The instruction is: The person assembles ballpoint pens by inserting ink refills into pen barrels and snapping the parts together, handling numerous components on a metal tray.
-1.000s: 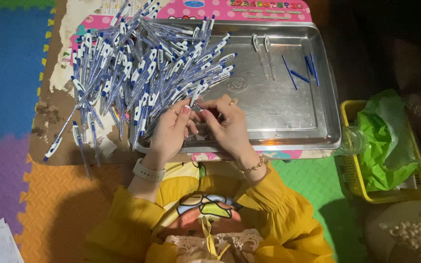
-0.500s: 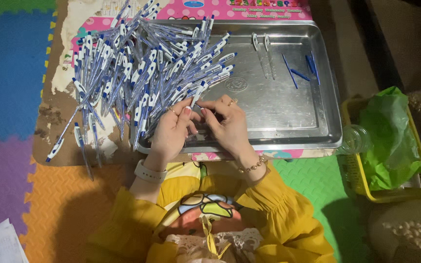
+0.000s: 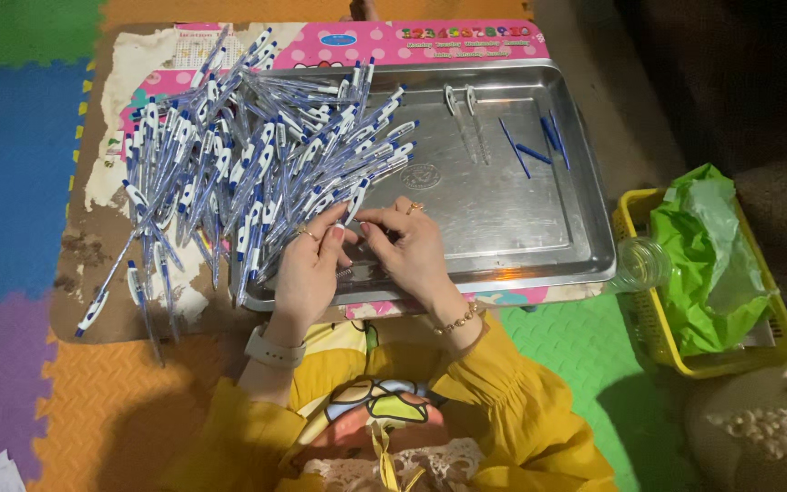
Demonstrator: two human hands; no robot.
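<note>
My left hand (image 3: 310, 264) and my right hand (image 3: 410, 248) meet over the near edge of a steel tray (image 3: 503, 228). Together they pinch one white and blue pen (image 3: 354, 199), whose tip points away from me. A big heap of the same pens (image 3: 239, 173) covers the tray's left half and spills onto the low table. At the tray's far right lie two clear pen barrels (image 3: 462, 105) and a few blue refills (image 3: 535, 146).
The worn low table (image 3: 93, 264) stands on coloured foam mats (image 3: 11, 164). To the right sits a yellow basket (image 3: 635, 219) holding a green plastic bag (image 3: 708, 255), with a clear plastic cup (image 3: 639, 264) beside it.
My hands stay at the tray's near edge, fingers shifting on the pen. The view drifted slightly, so the basket moved in frame.
</note>
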